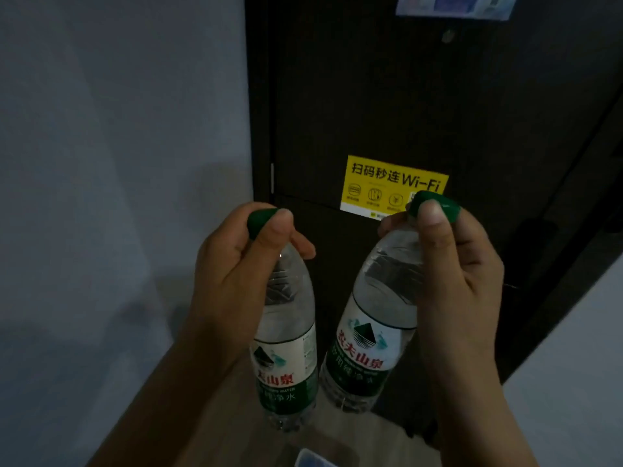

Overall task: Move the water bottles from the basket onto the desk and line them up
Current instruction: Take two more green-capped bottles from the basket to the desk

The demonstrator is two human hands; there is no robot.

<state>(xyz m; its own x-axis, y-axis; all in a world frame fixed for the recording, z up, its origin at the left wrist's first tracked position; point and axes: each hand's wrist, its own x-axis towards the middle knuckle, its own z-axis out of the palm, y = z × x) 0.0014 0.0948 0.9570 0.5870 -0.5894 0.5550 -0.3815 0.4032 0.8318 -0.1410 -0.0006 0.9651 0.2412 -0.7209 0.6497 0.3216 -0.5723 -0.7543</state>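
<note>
The left grip (236,281) is curled round the neck of one water bottle (286,348), thumb pressed on its green cap (258,222). The right grip (462,274) pinches the second bottle (367,332) the same way, at its cap (438,205). Both bottles hang side by side, near each other but apart. The right one tilts, its base leaning toward the left one. Behind them stands a dark door (371,96) with a yellow Wi-Fi sticker (387,183); below is what seems a wooden floor (219,416), though the light is dim.
</note>
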